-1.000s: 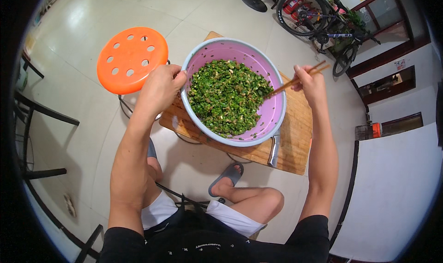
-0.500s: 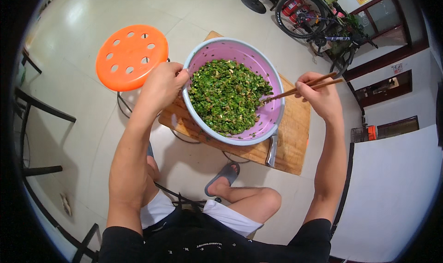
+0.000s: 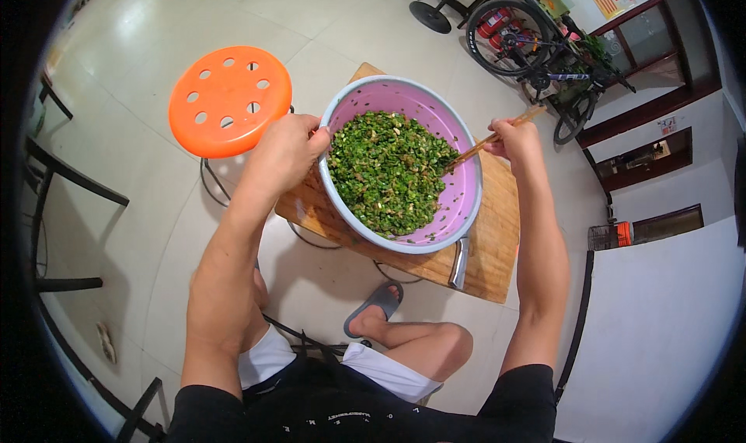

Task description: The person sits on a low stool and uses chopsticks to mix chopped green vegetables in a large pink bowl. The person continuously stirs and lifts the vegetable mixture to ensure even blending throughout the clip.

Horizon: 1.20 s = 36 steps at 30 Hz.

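A large basin (image 3: 465, 210), pale blue-grey outside and pink inside, stands on a wooden board (image 3: 493, 256). Chopped green filling (image 3: 388, 171) with small brown and pale bits covers much of its bottom. My left hand (image 3: 291, 149) grips the basin's left rim, thumb on top and fingers over the outside. In my right hand (image 3: 513, 144), at the right, is a pair of wooden chopsticks (image 3: 475, 149), their tips in the right edge of the filling. A knife's metal handle (image 3: 459, 264) sticks out from under the basin at the lower right.
An orange round stool (image 3: 231, 101) with holes stands left of the board. My sandalled foot (image 3: 374, 309) is on the floor below the board. Black metal legs (image 3: 74, 171) stand at the far left. A bicycle (image 3: 536, 47) leans at the upper right, near a white surface (image 3: 660, 326).
My right hand has moved left and slightly up, closer to the basin, turning the chopsticks steeper. The whole view has shifted a little. My left hand keeps its hold on the rim.
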### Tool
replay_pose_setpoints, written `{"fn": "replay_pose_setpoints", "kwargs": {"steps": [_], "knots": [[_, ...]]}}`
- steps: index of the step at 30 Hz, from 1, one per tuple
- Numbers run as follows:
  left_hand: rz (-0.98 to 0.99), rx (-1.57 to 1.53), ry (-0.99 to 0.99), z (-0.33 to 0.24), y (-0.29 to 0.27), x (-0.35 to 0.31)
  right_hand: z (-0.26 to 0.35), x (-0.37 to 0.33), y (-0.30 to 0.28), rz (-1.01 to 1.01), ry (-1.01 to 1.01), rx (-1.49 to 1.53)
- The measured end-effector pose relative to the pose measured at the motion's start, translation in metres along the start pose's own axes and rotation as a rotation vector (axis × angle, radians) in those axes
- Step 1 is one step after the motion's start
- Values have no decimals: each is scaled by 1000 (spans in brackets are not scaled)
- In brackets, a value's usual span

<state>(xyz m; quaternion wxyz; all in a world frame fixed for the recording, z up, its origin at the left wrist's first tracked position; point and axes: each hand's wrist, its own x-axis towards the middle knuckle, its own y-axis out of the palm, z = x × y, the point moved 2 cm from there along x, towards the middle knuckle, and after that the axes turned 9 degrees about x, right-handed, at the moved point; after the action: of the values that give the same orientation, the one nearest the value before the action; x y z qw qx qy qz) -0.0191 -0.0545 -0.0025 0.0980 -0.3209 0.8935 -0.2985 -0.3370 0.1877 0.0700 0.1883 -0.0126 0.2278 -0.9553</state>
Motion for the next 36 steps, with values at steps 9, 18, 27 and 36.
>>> {"fn": "replay_pose_setpoints", "kwargs": {"steps": [9, 18, 27, 36], "knots": [[40, 84, 1, 2, -3, 1, 30, 50, 65, 28, -108, -134], [51, 65, -10, 0, -3, 3, 79, 2, 172, 333, -459, -159], [48, 18, -21, 3, -6, -1, 81, -110, 97, 815, -443, -132], [5, 38, -10, -1, 1, 0, 37, -24, 23, 89, -266, -43]]}}
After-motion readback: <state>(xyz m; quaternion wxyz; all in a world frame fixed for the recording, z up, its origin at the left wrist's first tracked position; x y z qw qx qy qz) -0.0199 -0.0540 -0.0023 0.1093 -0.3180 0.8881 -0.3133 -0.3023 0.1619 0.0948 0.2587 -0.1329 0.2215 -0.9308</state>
